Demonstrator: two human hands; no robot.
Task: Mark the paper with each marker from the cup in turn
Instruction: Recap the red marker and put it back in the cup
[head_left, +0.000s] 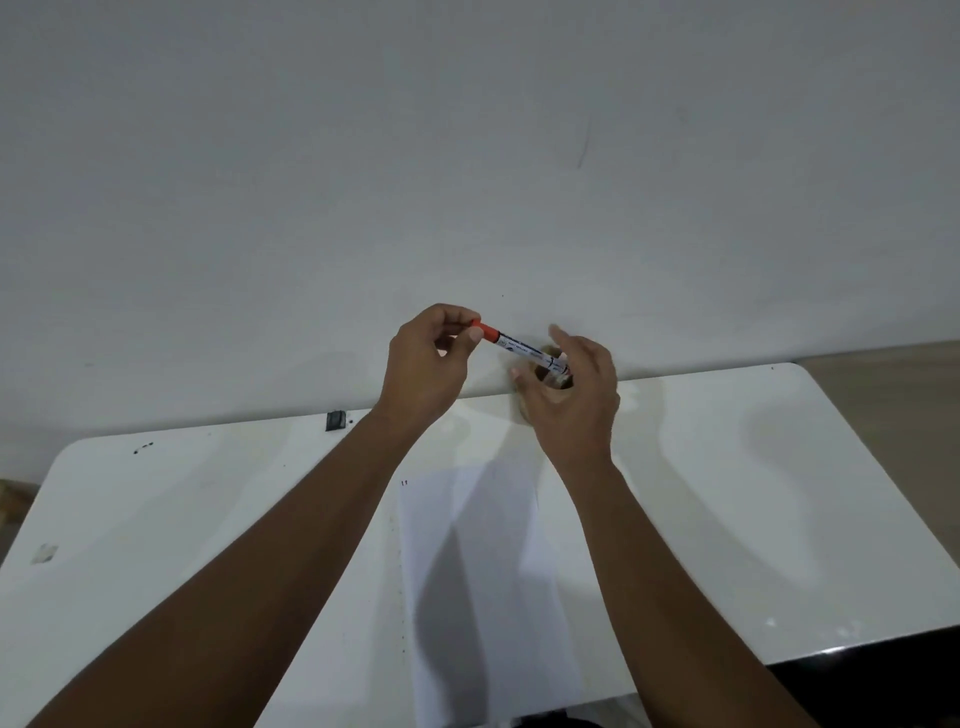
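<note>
Here the left hand pinches the red cap end of a marker, thumb and fingertips closed on it, holding it slanted in the air above the tabletop's far edge. The marker's other end runs down toward the right hand, whose fingers are loosely spread around it; whether that grip really has the barrel, I cannot tell. Behind the right hand, at the far edge, the cup is mostly hidden, with only its brown wall peeking out. The paper lies in the middle of the tabletop, reaching to the near edge, and looks unmarked apart from tiny red ticks just off its far left corner.

My guess is the cap is about to come off. If the right hand holds only loosely, a sharp pull could send the marker flying or knock the cup over. An uncapped tip swung carelessly could also streak the tabletop instead of the paper.
</note>
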